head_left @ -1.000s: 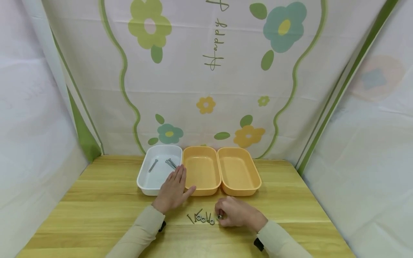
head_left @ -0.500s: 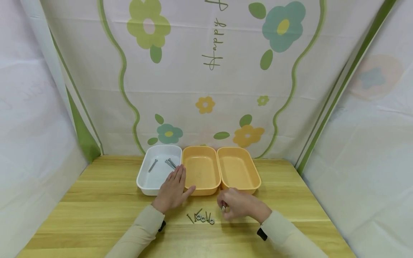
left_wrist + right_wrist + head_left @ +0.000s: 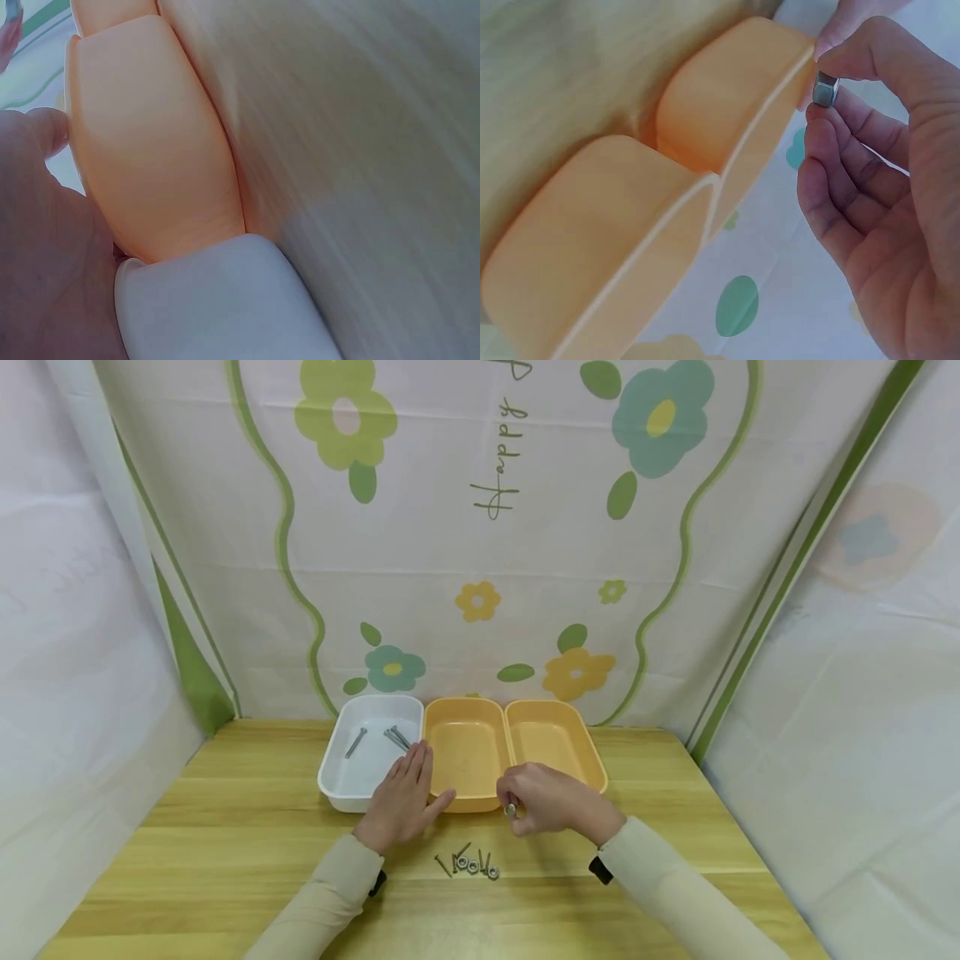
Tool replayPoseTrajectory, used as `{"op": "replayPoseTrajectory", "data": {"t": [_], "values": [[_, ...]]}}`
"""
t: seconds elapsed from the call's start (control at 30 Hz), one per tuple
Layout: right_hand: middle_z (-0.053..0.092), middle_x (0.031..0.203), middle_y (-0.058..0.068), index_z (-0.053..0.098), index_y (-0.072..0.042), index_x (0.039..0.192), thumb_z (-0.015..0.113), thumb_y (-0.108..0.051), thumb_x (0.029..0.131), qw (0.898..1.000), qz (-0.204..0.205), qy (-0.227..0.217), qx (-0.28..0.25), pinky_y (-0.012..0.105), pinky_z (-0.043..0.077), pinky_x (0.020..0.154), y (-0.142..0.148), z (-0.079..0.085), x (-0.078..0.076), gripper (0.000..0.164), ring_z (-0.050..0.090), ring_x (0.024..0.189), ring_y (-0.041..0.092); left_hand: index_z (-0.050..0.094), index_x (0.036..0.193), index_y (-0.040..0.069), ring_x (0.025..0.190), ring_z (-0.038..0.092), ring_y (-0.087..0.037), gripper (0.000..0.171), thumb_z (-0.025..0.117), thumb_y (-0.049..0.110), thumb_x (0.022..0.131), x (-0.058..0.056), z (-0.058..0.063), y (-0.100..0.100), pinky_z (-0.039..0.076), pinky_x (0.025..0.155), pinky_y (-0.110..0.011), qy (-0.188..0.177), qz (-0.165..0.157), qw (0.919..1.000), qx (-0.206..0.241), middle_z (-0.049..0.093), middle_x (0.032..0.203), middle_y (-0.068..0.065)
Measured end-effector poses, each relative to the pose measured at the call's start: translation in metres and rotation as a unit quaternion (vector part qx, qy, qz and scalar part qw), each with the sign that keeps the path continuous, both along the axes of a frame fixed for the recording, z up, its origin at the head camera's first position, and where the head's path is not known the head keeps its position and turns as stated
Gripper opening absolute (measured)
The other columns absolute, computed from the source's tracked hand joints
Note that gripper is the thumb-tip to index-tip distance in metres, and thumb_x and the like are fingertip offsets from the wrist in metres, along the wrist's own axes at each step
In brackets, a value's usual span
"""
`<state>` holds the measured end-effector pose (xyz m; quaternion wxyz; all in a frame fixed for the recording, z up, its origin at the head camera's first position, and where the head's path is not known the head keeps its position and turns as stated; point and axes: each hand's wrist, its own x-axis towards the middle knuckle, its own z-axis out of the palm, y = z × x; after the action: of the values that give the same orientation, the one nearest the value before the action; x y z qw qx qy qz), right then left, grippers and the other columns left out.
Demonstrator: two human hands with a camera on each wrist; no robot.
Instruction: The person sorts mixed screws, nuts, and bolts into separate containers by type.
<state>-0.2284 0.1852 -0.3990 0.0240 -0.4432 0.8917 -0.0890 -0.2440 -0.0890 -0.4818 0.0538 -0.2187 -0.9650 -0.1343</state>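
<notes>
My right hand [image 3: 551, 799] pinches a small metal nut [image 3: 825, 90] between thumb and forefinger, just above the front rims of the two orange trays. The other fingers curl loosely in the right wrist view. My left hand [image 3: 397, 797] rests with straight fingers over the adjoining rims of the white tray [image 3: 345, 805] and the middle orange tray [image 3: 468, 807], thumb spread along the orange rim. Long screws [image 3: 356, 742] lie in the white tray. In front of the trays, three nuts [image 3: 472, 866] and several short screws [image 3: 442, 865] lie in a loose cluster on the table.
The right orange tray [image 3: 551, 735] adjoins the middle one, partly hidden by my right hand. All three trays stand in a row at the back of the wooden table [image 3: 225, 843], against a flowered cloth [image 3: 420, 527]. Cloth walls rise at both sides.
My right hand has lifted the nut from beside the table cluster and carried it forward to the orange trays' front rims. The left hand has stayed in place.
</notes>
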Motion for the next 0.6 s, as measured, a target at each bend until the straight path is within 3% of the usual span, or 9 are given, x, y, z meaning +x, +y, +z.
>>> {"op": "replayPoseTrajectory", "data": {"t": [0.33, 0.6], "values": [[0.066, 0.086, 0.000, 0.069, -0.012, 0.090, 0.078, -0.011, 0.083, 0.999, -0.024, 0.037, -0.014, 0.018, 0.049, 0.067, -0.014, 0.009, -0.026, 0.012, 0.053, 0.075, 0.005, 0.028, 0.161, -0.011, 0.162, 0.025, -0.044, 0.088, 0.045, 0.057, 0.109, 0.001, -0.001, 0.000, 0.028, 0.130, -0.058, -0.001, 0.000, 0.9998, 0.018, 0.024, 0.172, -0.029], [0.066, 0.088, 0.002, 0.069, -0.009, 0.092, 0.078, -0.008, 0.084, 0.997, -0.043, 0.047, -0.044, 0.020, 0.050, 0.068, -0.021, 0.003, -0.051, 0.012, 0.054, 0.076, 0.008, 0.025, 0.164, -0.008, 0.164, 0.021, -0.040, 0.089, 0.042, 0.059, 0.109, 0.000, 0.000, 0.000, 0.026, 0.131, -0.055, -0.013, 0.006, 0.9999, -0.005, 0.020, 0.174, -0.026]]}}
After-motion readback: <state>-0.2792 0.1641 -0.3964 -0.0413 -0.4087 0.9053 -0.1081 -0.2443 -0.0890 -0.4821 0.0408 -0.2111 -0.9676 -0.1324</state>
